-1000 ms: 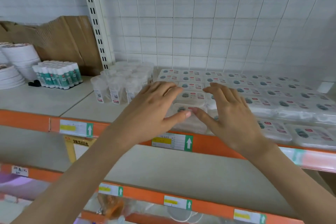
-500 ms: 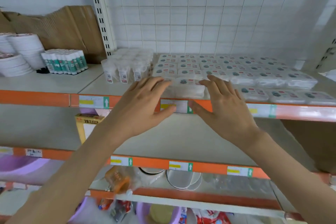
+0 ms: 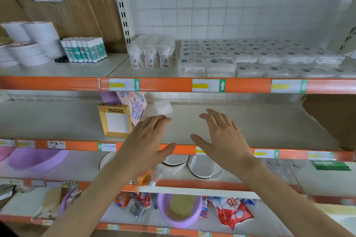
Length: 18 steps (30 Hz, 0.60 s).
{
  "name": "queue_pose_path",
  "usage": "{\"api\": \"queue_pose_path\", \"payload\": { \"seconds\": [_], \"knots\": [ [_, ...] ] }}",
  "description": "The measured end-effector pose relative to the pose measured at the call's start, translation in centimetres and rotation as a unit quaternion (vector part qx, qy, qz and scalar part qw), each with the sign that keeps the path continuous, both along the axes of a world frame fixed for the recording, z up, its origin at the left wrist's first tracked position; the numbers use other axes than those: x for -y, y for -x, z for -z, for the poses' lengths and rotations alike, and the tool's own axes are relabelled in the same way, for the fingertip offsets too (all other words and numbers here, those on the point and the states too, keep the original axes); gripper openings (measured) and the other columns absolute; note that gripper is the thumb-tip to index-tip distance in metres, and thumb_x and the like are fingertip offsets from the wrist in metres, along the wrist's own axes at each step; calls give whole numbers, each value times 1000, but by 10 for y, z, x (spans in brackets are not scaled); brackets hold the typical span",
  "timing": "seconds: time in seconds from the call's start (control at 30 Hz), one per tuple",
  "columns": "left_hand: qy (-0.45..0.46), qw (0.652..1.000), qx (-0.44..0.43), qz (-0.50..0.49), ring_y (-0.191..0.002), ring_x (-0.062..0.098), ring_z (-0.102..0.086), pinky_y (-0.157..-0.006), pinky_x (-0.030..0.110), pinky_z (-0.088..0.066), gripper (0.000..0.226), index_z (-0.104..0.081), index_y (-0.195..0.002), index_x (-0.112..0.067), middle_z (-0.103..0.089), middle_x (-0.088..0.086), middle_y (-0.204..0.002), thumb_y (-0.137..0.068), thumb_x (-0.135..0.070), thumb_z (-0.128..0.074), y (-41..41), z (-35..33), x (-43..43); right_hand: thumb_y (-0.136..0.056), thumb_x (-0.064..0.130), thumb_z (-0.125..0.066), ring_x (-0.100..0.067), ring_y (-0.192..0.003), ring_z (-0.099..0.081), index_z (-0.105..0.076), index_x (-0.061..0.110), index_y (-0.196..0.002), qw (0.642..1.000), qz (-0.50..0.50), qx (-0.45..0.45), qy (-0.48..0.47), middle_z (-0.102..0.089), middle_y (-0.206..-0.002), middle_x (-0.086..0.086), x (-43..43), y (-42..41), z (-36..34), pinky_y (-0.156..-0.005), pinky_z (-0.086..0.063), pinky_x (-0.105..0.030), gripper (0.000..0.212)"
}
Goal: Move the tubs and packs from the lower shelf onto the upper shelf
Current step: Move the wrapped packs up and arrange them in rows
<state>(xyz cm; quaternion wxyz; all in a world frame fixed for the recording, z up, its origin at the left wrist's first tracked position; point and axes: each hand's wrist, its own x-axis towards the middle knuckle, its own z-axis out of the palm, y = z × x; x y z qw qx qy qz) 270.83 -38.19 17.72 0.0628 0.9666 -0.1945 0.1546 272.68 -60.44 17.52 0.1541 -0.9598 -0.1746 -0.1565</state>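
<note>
On the upper shelf [image 3: 57,71] stand clear tubs [image 3: 150,54] and, to their right, several rows of flat white packs [image 3: 250,56]. One small white pack [image 3: 162,107] lies alone at the back of the lower shelf [image 3: 269,127]. My left hand [image 3: 148,140] and my right hand [image 3: 221,138] hover side by side over the front of the lower shelf, fingers spread, holding nothing. The lone pack lies just beyond my left fingertips, apart from them.
A yellow box [image 3: 115,119] and a purple-printed pack [image 3: 134,106] stand on the lower shelf left of my hands. Tape rolls [image 3: 28,44], glue sticks [image 3: 84,49] and brown cardboard [image 3: 77,11] fill the upper left. Bowls, purple basins and snack bags sit on shelves below.
Both hands have dropped from the packs at the upper shelf's front edge down to the lower shelf. The view has tilted downward, showing more lower shelves.
</note>
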Motion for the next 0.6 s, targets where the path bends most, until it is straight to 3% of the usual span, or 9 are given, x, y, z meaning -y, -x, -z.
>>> {"api": "queue_pose_path", "payload": {
  "seconds": [0.1,0.27,0.6],
  "knots": [
    [14,999,-29,-19,-130,25,-47,-107,39,-38,74,-49,-139,-12,-51,5,-139,-84,-59,-34,-24,28,-8,-95,54,-47,-20,-144,-24,-35,21,-147,999,-7,-42,24,-28,-157,0,-15,-24,23,-114,-23,-33,62],
    [31,993,-92,-62,-141,22,-32,-114,32,-24,61,-38,-147,-13,-37,5,-151,-95,-40,-56,-73,82,-17,-95,48,-51,-23,-144,-25,-34,19,-147,995,-19,-101,19,-29,-156,-2,-44,-73,70,-115,-23,-36,62],
    [9,983,-91,-160,-148,28,-19,-116,37,-20,63,-23,-152,-7,-18,14,-160,-97,-27,-48,-200,157,-46,-96,41,-49,-24,-146,-18,-18,14,-153,984,-44,-146,88,-14,-162,-5,-89,-209,159,-115,-20,-36,70]
  ]
}}
